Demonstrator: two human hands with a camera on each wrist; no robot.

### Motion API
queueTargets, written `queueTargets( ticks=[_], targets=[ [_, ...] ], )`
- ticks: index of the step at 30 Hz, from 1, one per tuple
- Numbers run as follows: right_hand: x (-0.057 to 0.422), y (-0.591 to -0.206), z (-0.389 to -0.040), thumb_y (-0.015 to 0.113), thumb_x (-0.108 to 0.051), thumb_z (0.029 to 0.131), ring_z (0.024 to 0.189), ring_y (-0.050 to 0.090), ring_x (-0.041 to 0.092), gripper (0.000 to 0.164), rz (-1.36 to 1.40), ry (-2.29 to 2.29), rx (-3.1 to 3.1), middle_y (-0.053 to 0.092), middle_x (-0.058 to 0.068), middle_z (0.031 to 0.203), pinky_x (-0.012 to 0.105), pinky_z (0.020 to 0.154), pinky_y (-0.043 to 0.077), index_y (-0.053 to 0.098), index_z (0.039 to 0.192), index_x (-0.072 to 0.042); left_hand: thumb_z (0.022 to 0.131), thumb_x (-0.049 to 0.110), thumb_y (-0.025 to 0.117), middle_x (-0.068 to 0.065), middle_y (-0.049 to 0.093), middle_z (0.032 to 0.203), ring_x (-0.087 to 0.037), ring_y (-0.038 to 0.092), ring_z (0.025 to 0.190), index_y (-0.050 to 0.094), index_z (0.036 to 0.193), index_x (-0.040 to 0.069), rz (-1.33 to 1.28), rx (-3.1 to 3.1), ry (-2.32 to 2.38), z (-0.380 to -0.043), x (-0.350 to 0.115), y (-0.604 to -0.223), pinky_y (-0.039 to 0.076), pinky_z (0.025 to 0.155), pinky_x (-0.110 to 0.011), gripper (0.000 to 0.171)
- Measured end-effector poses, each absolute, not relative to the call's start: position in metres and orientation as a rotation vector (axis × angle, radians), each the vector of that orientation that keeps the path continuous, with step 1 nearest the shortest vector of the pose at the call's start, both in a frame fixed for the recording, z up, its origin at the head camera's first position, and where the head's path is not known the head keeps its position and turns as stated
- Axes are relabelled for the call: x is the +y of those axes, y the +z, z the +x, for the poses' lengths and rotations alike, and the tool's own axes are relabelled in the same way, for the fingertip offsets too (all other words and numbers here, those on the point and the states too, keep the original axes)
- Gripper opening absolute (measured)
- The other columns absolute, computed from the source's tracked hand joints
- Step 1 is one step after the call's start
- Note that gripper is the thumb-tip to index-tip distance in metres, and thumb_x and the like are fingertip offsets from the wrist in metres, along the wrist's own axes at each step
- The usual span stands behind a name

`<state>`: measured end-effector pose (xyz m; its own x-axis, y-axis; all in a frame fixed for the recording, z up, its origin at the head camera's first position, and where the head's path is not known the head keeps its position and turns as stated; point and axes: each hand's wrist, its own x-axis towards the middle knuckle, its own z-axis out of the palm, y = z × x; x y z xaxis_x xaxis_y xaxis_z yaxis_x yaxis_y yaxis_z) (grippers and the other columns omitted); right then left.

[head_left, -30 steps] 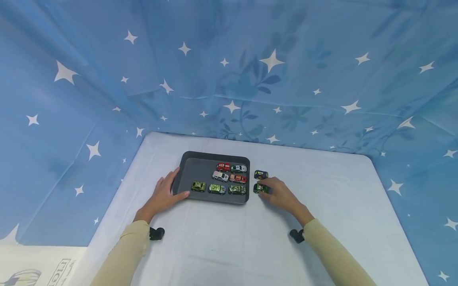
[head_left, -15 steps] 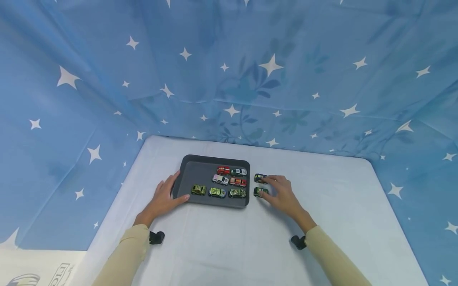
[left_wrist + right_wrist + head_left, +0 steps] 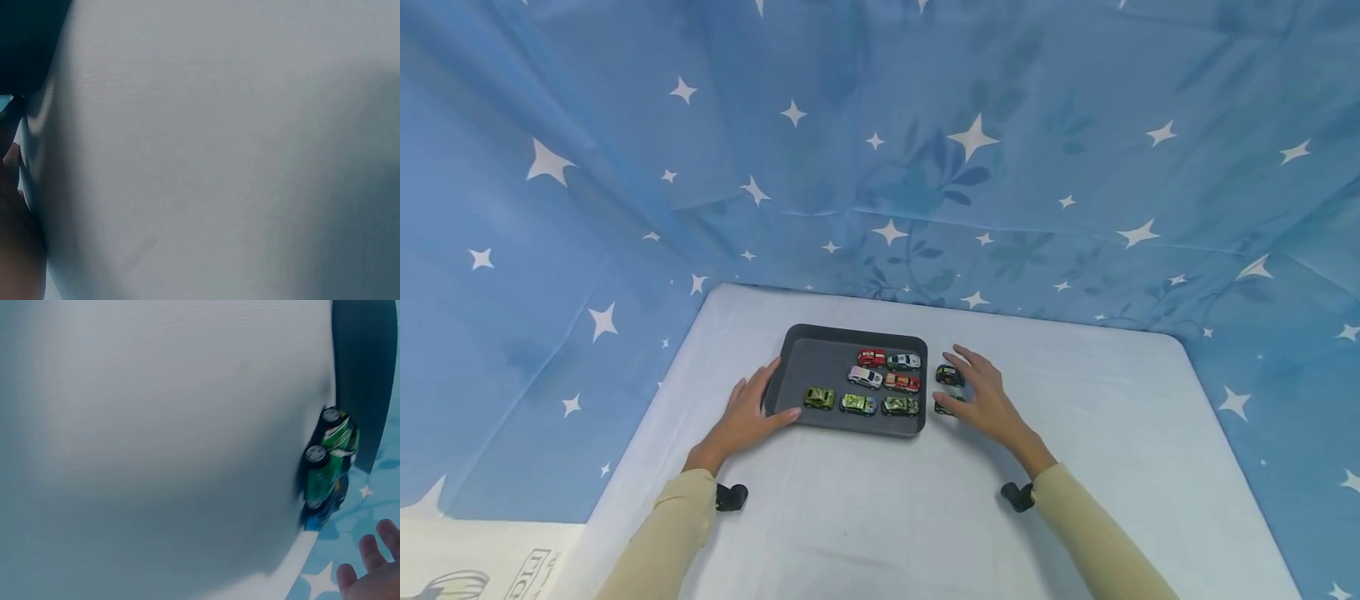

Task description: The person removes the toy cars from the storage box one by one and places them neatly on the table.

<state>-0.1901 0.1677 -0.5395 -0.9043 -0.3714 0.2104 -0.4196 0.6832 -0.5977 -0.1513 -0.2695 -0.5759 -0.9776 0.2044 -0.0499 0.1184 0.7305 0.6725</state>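
My left hand (image 3: 747,417) rests at the near left corner of a dark grey tray (image 3: 805,354), fingers along its left side and thumb at its front rim. Inside the tray, towards its right and front, stand several small toy cars (image 3: 865,377) in red, white and green. Just right of the tray my right hand (image 3: 988,402) hovers with spread fingers over two more toy cars. The farther, dark one (image 3: 951,375) shows between thumb and fingers; the thumb partly hides the nearer green toy car (image 3: 324,475). In the right wrist view, the fingertips (image 3: 370,550) are apart from the cars.
A white cloth covers the table (image 3: 865,517). Blue curtains (image 3: 820,183) with white stars hang close behind and at both sides. A printed cream bag or sheet (image 3: 482,558) lies at the lower left. Each wrist wears a small black camera (image 3: 1017,497).
My right hand has let go of the green car and spread its fingers, the index finger now reaching beyond the dark car. The left hand stays at the tray corner.
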Motion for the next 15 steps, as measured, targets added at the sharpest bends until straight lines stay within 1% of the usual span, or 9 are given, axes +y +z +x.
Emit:
queueTargets(
  ticks=[8, 15],
  targets=[
    [0.145, -0.533, -0.198, 0.069, -0.05, 0.088, 0.144, 0.025, 0.034, 0.074, 0.732, 1.052, -2.826, 0.032, 0.007, 0.156, 0.066, 0.11, 0.019, 0.043, 0.149, -0.016, 0.083, 0.062, 0.067, -0.007, 0.017, 0.162, -0.033, 0.012, 0.149, 0.008, 0.158, 0.032, 0.252, 2.812, 1.077, -0.149, -0.27, -0.576, -0.001, 0.119, -0.053, 0.1],
    [0.122, -0.528, -0.205, 0.07, -0.051, 0.087, 0.143, 0.026, 0.034, 0.076, 0.785, 1.07, -2.811, 0.033, 0.005, 0.156, 0.066, 0.111, 0.02, 0.042, 0.15, -0.02, 0.082, 0.062, 0.068, -0.006, 0.017, 0.162, -0.032, 0.012, 0.149, 0.008, 0.158, 0.03, 0.263, 2.81, 1.078, -0.149, -0.268, -0.572, -0.001, 0.119, -0.054, 0.101]
  ],
)
